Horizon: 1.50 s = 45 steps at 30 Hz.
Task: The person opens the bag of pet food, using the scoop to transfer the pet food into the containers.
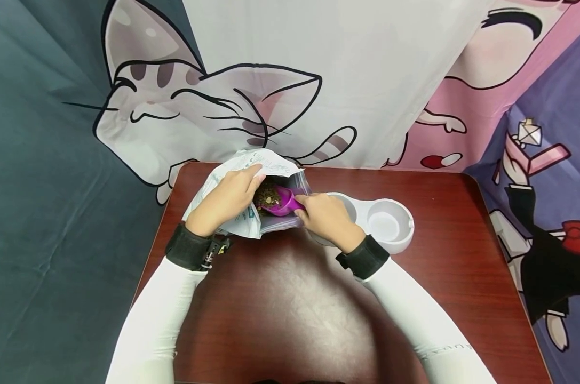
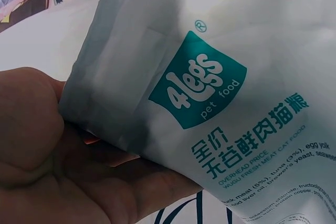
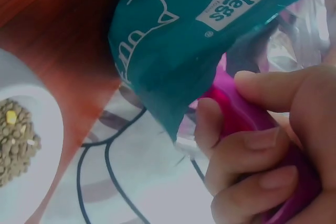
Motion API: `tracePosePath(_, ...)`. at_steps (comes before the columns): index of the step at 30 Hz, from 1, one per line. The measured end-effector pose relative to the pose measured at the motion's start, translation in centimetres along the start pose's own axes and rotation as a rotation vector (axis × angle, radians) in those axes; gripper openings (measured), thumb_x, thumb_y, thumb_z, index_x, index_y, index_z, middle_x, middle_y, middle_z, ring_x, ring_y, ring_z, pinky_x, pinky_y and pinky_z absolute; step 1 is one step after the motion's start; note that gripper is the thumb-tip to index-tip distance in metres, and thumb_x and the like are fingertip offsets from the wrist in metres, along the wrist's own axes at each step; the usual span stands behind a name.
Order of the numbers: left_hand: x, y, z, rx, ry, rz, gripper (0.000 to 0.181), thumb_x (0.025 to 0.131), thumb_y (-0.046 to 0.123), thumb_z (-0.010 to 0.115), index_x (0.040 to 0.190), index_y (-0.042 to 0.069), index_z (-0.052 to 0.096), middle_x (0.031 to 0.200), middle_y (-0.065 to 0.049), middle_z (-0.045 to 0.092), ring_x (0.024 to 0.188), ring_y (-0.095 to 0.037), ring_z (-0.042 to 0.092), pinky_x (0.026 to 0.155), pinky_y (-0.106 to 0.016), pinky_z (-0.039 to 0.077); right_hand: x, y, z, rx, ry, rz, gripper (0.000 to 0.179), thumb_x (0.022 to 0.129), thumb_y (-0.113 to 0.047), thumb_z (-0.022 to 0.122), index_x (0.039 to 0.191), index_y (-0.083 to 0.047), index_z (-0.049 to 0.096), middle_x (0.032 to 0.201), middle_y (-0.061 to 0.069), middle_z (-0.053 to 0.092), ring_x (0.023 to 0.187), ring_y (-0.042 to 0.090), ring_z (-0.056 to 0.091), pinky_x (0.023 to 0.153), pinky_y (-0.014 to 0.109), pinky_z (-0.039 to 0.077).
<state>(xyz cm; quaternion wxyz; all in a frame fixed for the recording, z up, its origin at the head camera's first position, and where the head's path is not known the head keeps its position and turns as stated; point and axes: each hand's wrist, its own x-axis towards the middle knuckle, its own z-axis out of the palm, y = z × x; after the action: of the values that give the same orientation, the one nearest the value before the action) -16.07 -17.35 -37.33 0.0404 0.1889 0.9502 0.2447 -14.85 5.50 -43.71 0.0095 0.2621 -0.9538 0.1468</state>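
A white and teal cat food bag (image 1: 246, 224) stands with its mouth gaping near the table's back edge. My left hand (image 1: 229, 194) holds the bag at its upper edge; the left wrist view shows the thumb and fingers about the rim beside the printed front (image 2: 210, 87). Inside the mouth, the bowl of a purple scoop (image 1: 286, 201) rests among brown kibble (image 1: 267, 194). My right hand (image 1: 330, 218) grips the scoop's handle, fingers curled round it in the right wrist view. How deep the kibble goes is hidden.
Just right of the bag sits a white double pet bowl (image 1: 407, 226), partly behind my right hand. Kibble (image 3: 16, 140) lies in one compartment in the right wrist view. The reddish-brown table (image 1: 270, 320) ends at a printed cat curtain (image 1: 290, 101) behind.
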Motion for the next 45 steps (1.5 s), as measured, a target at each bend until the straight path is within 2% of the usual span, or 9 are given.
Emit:
tracePosePath(4, 0.1, -0.2, -0.1, 0.001, 0.013, 0.000, 0.047, 0.106, 0.027, 0.037, 0.142, -0.002, 0.045, 0.141, -0.022, 0.053, 0.130, -0.035, 0.047, 0.111, -0.049, 0.036, -0.9, 1.1, 0.1, 0.007, 0.045, -0.032, 0.037, 0.092, -0.034, 0.062, 0.124, -0.016, 0.067, 0.101, 0.010, 0.074, 0.089, 0.030, 0.069, 0.068, 0.050, 0.055)
tracePosePath(8, 0.1, -0.3, -0.2, -0.001, 0.025, -0.003, 0.047, 0.106, 0.027, 0.037, 0.141, -0.003, 0.046, 0.141, -0.022, 0.052, 0.131, -0.035, 0.046, 0.112, -0.048, 0.035, -1.8, 2.2, 1.1, 0.035, 0.106, -0.055, 0.035, 0.093, -0.035, 0.061, 0.123, -0.018, 0.065, 0.096, 0.007, 0.074, 0.084, 0.031, 0.069, 0.064, 0.051, 0.055)
tracePosePath(15, 0.1, -0.5, -0.7, -0.003, 0.050, 0.005, 0.045, 0.106, 0.026, 0.038, 0.139, -0.003, 0.049, 0.137, -0.024, 0.056, 0.129, -0.035, 0.048, 0.111, -0.050, 0.037, -3.2, 3.9, 2.9, 0.117, 0.229, -0.117, 0.038, 0.095, -0.035, 0.058, 0.129, -0.019, 0.060, 0.108, 0.005, 0.071, 0.093, 0.024, 0.067, 0.070, 0.047, 0.056)
tracePosePath(23, 0.1, -0.7, -0.8, -0.007, 0.055, -0.002, 0.046, 0.106, 0.026, 0.039, 0.139, -0.004, 0.049, 0.137, -0.026, 0.055, 0.129, -0.036, 0.048, 0.110, -0.052, 0.037, -4.3, 5.3, 4.6, 0.236, 0.345, -0.136, 0.040, 0.092, -0.030, 0.064, 0.129, -0.016, 0.061, 0.112, 0.003, 0.070, 0.097, 0.017, 0.063, 0.077, 0.044, 0.055)
tracePosePath(27, 0.1, -0.6, -0.8, -0.017, 0.052, -0.010, 0.046, 0.106, 0.027, 0.038, 0.140, -0.004, 0.048, 0.138, -0.025, 0.054, 0.130, -0.036, 0.046, 0.111, -0.051, 0.035, -4.6, 5.8, 5.0, 0.269, 0.377, -0.155, 0.039, 0.092, -0.031, 0.063, 0.128, -0.014, 0.063, 0.110, 0.004, 0.070, 0.095, 0.016, 0.063, 0.077, 0.043, 0.055)
tracePosePath(33, 0.2, -0.5, -0.6, -0.023, 0.036, -0.018, 0.048, 0.106, 0.028, 0.037, 0.141, -0.003, 0.047, 0.140, -0.024, 0.053, 0.131, -0.035, 0.045, 0.112, -0.051, 0.034, -5.1, 6.4, 5.1, 0.316, 0.351, -0.165, 0.039, 0.093, -0.031, 0.063, 0.129, -0.016, 0.062, 0.114, 0.004, 0.070, 0.100, 0.016, 0.064, 0.082, 0.043, 0.055)
tracePosePath(38, 0.2, -0.6, -0.5, -0.021, 0.026, -0.018, 0.048, 0.106, 0.029, 0.037, 0.141, -0.002, 0.047, 0.140, -0.024, 0.052, 0.132, -0.035, 0.045, 0.112, -0.051, 0.034, -5.9, 7.1, 3.6, 0.321, 0.287, -0.153, 0.042, 0.090, -0.027, 0.066, 0.131, -0.017, 0.061, 0.119, 0.003, 0.069, 0.104, 0.017, 0.064, 0.085, 0.044, 0.054)
tracePosePath(45, 0.0, -0.6, -0.6, -0.020, 0.039, -0.005, 0.046, 0.106, 0.027, 0.038, 0.140, -0.003, 0.048, 0.138, -0.025, 0.054, 0.129, -0.036, 0.047, 0.110, -0.052, 0.037, -7.7, 9.0, 0.5, 0.280, 0.220, -0.157, 0.043, 0.090, -0.030, 0.067, 0.132, -0.020, 0.060, 0.116, 0.003, 0.070, 0.083, 0.017, 0.060, 0.067, 0.040, 0.051)
